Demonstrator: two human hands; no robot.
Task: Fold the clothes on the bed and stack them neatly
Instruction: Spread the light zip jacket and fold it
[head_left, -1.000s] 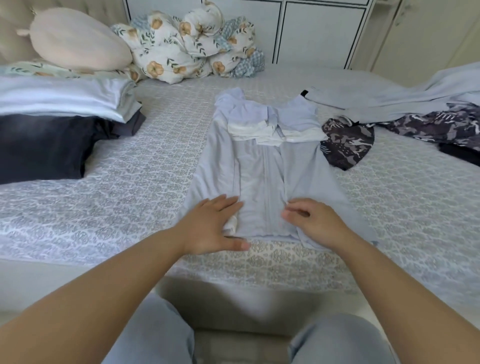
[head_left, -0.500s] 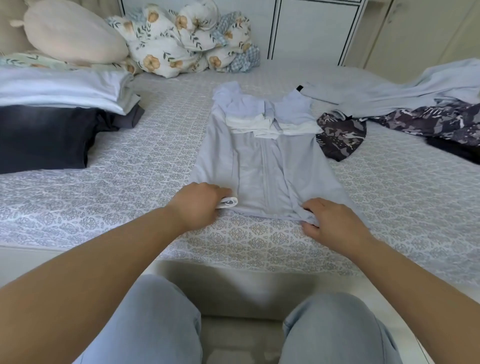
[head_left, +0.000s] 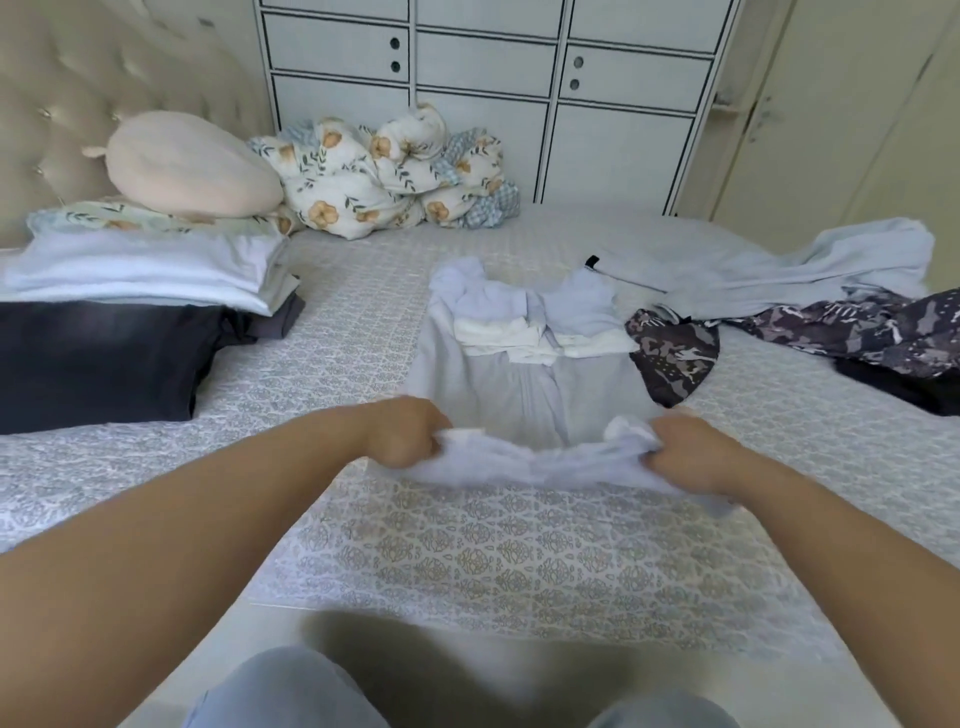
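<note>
A pale blue garment (head_left: 524, 374) with white cuffs folded across its chest lies lengthwise in the middle of the bed (head_left: 519, 551). My left hand (head_left: 402, 434) grips its near left hem corner and my right hand (head_left: 685, 457) grips the near right corner. The hem is lifted off the bedspread and stretched between both hands. To the left stands a stack of folded clothes (head_left: 135, 322), light ones on top of dark ones.
Unfolded clothes lie at the right: a pale blue piece (head_left: 779, 270) and a dark patterned one (head_left: 675, 353). A floral duvet bundle (head_left: 384, 176) and a round cushion (head_left: 192, 163) sit by the headboard. White cabinets (head_left: 498, 88) stand behind the bed.
Both hands went from lying on the garment's hem to gripping its corners, and they have lifted the hem up and away from me. The camera has tilted up.
</note>
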